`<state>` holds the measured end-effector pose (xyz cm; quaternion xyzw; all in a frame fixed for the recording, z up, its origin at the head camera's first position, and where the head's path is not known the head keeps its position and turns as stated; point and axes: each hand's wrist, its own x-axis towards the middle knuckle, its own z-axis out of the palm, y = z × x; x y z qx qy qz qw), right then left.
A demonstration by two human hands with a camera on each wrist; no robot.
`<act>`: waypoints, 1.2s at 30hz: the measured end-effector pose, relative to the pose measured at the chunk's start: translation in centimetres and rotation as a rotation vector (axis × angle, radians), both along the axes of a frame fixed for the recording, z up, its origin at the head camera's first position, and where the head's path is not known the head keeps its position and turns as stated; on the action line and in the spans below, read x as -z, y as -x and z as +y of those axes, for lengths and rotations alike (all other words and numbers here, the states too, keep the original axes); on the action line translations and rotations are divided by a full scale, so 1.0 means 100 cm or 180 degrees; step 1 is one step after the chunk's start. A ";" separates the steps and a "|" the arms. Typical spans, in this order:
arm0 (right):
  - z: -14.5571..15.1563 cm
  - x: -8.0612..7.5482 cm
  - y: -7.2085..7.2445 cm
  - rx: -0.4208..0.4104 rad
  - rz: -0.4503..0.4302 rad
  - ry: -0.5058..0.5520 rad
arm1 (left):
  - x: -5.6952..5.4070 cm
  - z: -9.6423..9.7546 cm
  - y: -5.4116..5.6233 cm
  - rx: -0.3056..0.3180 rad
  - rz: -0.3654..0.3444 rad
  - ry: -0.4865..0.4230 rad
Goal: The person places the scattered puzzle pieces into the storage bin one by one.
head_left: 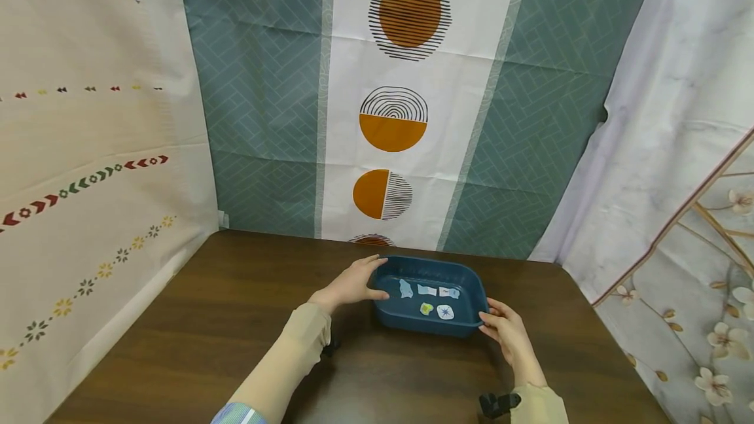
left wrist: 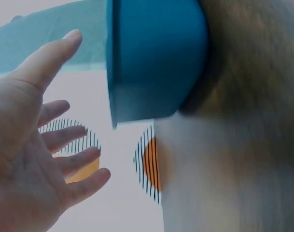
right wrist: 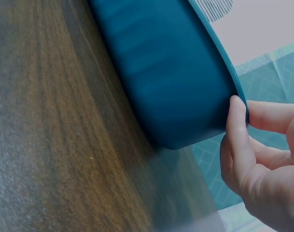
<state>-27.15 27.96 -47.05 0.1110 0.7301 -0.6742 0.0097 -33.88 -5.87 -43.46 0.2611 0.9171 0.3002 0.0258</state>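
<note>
A dark blue rectangular plastic basin point(head_left: 424, 326) with rounded corners sits on the brown table. Several small flat light-coloured pieces lie on its floor, among them a yellow-green one point(head_left: 427, 309) and a white one with a blue star-like mark point(head_left: 445, 312); whether they are loose or stuck cannot be told. My right hand point(right wrist: 267, 150) pinches the basin's rim at its right end, thumb on one side and fingers on the other. At the left end, my left hand point(left wrist: 40, 145) is spread with fingers apart, and the left wrist view shows a gap between it and the basin.
The dark wooden table point(head_left: 247, 293) reaches back to a green and white patterned curtain point(head_left: 265, 116). Pale printed cloth point(head_left: 106, 149) hangs at the left, and white flowered cloth point(head_left: 695, 214) hangs at the right.
</note>
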 end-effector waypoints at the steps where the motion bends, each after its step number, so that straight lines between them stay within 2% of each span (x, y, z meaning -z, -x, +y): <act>1: 0.000 0.000 0.000 -0.0003 -0.0003 -0.0001 | 0.000 -0.005 0.000 -0.0021 0.0000 -0.0034; 5: 0.000 -0.001 0.000 -0.0002 -0.0007 0.0010 | -0.001 -0.025 -0.001 -0.0120 -0.0050 -0.0141; 11: 0.000 -0.002 0.001 -0.0006 0.0002 0.0026 | 0.000 -0.057 -0.006 -0.0249 -0.0262 -0.0035; 16: 0.001 -0.001 0.000 -0.0010 0.0010 0.0036 | 0.008 -0.076 -0.013 -0.0260 -0.0510 0.0047; 24: -0.001 0.001 0.000 0.0002 0.0008 0.0034 | 0.021 -0.097 -0.020 -0.0295 -0.0502 0.0144; 36: -0.001 0.000 -0.002 -0.0042 0.0058 -0.0033 | 0.025 -0.111 -0.030 -0.0429 -0.0735 0.0225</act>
